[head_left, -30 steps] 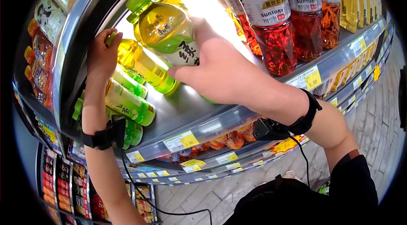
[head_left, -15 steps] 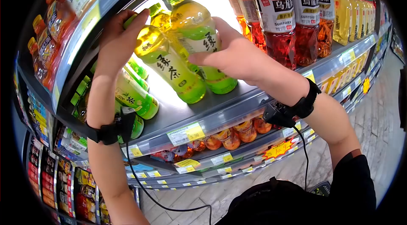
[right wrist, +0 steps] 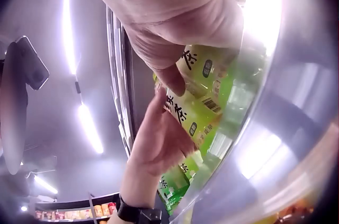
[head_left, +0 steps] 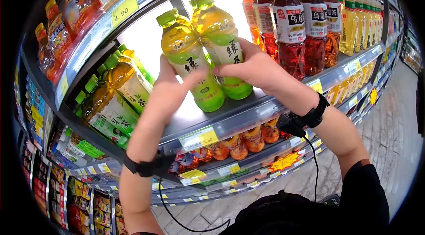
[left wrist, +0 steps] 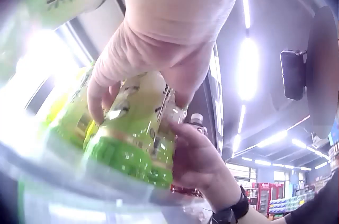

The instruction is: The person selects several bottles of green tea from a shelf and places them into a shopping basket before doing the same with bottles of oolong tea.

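Observation:
Two green tea bottles with green caps stand side by side on the lit shelf, nearly touching. My left hand [head_left: 170, 91] grips the left bottle [head_left: 180, 40] by its side, thumb across the label, which is partly hidden. In the left wrist view, fingers [left wrist: 96, 99] wrap round a tea bottle's label [left wrist: 132, 110]. My right hand [head_left: 259, 69] holds the right bottle [head_left: 218, 22] round its middle, thumb over the front. A further green cap shows behind that bottle. Both thumbs point inward, close together, as the right wrist view also shows.
Several green tea bottles [head_left: 121, 75] lean at the shelf's left. Dark oolong tea bottles [head_left: 287, 25] stand to the right, with yellow drinks [head_left: 354, 22] beyond. An upper shelf edge [head_left: 99, 18] overhangs at left. Price tags [head_left: 199, 138] line the front rail.
The left bottle, earlier tilted with my left hand at its cap, now stands straighter. That hand has slid down to its body. My right hand keeps its bottle, now nearly upright.

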Demonstrator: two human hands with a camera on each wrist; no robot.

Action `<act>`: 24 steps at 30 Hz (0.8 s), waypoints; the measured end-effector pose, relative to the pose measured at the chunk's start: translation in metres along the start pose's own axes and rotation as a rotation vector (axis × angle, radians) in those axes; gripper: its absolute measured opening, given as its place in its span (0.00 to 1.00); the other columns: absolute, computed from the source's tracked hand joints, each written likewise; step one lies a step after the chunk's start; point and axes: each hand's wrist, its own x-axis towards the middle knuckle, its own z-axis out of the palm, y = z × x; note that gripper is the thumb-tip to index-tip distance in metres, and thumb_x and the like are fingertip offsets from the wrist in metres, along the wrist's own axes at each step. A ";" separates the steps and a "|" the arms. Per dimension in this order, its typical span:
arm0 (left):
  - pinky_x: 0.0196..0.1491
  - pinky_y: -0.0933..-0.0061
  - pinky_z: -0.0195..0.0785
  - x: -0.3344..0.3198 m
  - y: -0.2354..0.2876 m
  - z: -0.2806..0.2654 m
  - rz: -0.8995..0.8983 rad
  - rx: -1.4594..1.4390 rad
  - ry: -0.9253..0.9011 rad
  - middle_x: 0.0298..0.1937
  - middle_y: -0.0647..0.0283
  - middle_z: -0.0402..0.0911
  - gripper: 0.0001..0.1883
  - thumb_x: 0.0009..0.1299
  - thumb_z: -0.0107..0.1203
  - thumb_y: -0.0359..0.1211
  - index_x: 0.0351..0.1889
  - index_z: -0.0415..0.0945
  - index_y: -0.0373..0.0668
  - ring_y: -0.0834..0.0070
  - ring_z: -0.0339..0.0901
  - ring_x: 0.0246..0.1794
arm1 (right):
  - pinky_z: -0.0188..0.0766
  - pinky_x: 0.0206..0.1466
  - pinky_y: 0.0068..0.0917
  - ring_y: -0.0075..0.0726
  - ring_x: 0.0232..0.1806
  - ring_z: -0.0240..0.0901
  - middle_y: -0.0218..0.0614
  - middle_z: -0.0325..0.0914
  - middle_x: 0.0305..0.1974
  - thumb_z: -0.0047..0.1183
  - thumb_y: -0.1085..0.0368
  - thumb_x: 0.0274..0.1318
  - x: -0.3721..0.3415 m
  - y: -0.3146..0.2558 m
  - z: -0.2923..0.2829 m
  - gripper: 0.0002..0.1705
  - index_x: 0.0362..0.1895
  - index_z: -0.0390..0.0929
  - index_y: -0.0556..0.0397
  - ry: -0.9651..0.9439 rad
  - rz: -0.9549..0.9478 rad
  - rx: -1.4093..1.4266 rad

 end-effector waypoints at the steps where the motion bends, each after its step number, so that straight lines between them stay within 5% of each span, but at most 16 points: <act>1: 0.57 0.68 0.68 -0.007 0.002 0.002 -0.022 -0.055 -0.033 0.55 0.55 0.75 0.37 0.61 0.66 0.39 0.63 0.58 0.34 0.69 0.75 0.56 | 0.74 0.52 0.30 0.35 0.49 0.76 0.44 0.77 0.48 0.68 0.65 0.42 -0.001 0.000 0.001 0.39 0.58 0.65 0.66 0.025 -0.011 0.005; 4: 0.59 0.66 0.68 -0.022 0.005 0.006 -0.040 -0.184 -0.064 0.57 0.56 0.74 0.37 0.59 0.68 0.31 0.64 0.58 0.36 0.68 0.74 0.57 | 0.74 0.52 0.31 0.33 0.49 0.75 0.43 0.77 0.48 0.67 0.66 0.43 -0.009 -0.005 0.002 0.36 0.57 0.67 0.65 -0.019 -0.121 0.041; 8: 0.58 0.64 0.70 -0.047 0.004 0.007 0.146 -0.212 0.076 0.56 0.56 0.74 0.39 0.55 0.70 0.27 0.63 0.59 0.36 0.69 0.74 0.56 | 0.72 0.54 0.30 0.32 0.50 0.74 0.37 0.76 0.48 0.72 0.63 0.40 -0.034 -0.020 0.001 0.38 0.58 0.69 0.57 -0.071 -0.503 -0.173; 10: 0.58 0.65 0.70 -0.066 0.019 -0.004 0.133 -0.063 -0.047 0.58 0.57 0.73 0.40 0.56 0.69 0.26 0.65 0.58 0.37 0.68 0.75 0.56 | 0.71 0.55 0.30 0.34 0.49 0.75 0.38 0.76 0.49 0.75 0.59 0.37 -0.056 -0.037 -0.003 0.42 0.59 0.69 0.53 -0.044 -0.618 -0.532; 12: 0.59 0.65 0.69 -0.092 0.036 -0.002 0.043 -0.220 -0.029 0.60 0.58 0.72 0.40 0.55 0.68 0.26 0.65 0.59 0.39 0.68 0.75 0.55 | 0.71 0.58 0.34 0.36 0.54 0.74 0.39 0.76 0.52 0.74 0.61 0.38 -0.081 -0.042 -0.003 0.42 0.60 0.67 0.49 -0.099 -0.381 -0.127; 14: 0.58 0.63 0.70 -0.118 0.047 -0.002 0.199 -0.278 -0.132 0.58 0.56 0.73 0.40 0.54 0.69 0.27 0.65 0.61 0.37 0.66 0.76 0.55 | 0.72 0.59 0.38 0.38 0.55 0.73 0.43 0.76 0.53 0.75 0.70 0.35 -0.111 -0.070 0.001 0.44 0.59 0.65 0.47 -0.110 -0.012 0.019; 15: 0.58 0.62 0.70 -0.128 0.057 -0.002 0.280 -0.290 -0.209 0.56 0.54 0.74 0.41 0.54 0.69 0.26 0.65 0.59 0.35 0.64 0.76 0.54 | 0.72 0.58 0.38 0.39 0.56 0.73 0.43 0.76 0.52 0.75 0.69 0.34 -0.120 -0.064 0.001 0.45 0.59 0.65 0.48 -0.192 -0.154 -0.024; 17: 0.59 0.61 0.68 -0.145 0.059 0.007 0.253 -0.435 -0.287 0.57 0.52 0.72 0.43 0.54 0.69 0.28 0.67 0.55 0.34 0.64 0.74 0.56 | 0.73 0.56 0.38 0.39 0.56 0.72 0.43 0.75 0.52 0.75 0.65 0.35 -0.149 -0.050 0.001 0.46 0.60 0.64 0.51 -0.195 -0.140 0.022; 19: 0.63 0.63 0.63 -0.160 0.054 0.025 0.020 -0.694 -0.296 0.62 0.51 0.67 0.45 0.56 0.69 0.33 0.68 0.53 0.34 0.66 0.69 0.62 | 0.70 0.58 0.36 0.36 0.56 0.71 0.41 0.74 0.53 0.72 0.62 0.40 -0.168 -0.047 0.004 0.43 0.61 0.64 0.55 -0.108 0.042 0.159; 24: 0.60 0.64 0.65 -0.175 0.027 0.082 -0.125 -0.940 -0.325 0.60 0.52 0.68 0.41 0.60 0.62 0.26 0.68 0.47 0.35 0.66 0.71 0.57 | 0.66 0.60 0.31 0.31 0.55 0.70 0.38 0.74 0.54 0.67 0.62 0.49 -0.208 -0.041 0.006 0.37 0.61 0.66 0.59 0.113 0.104 0.207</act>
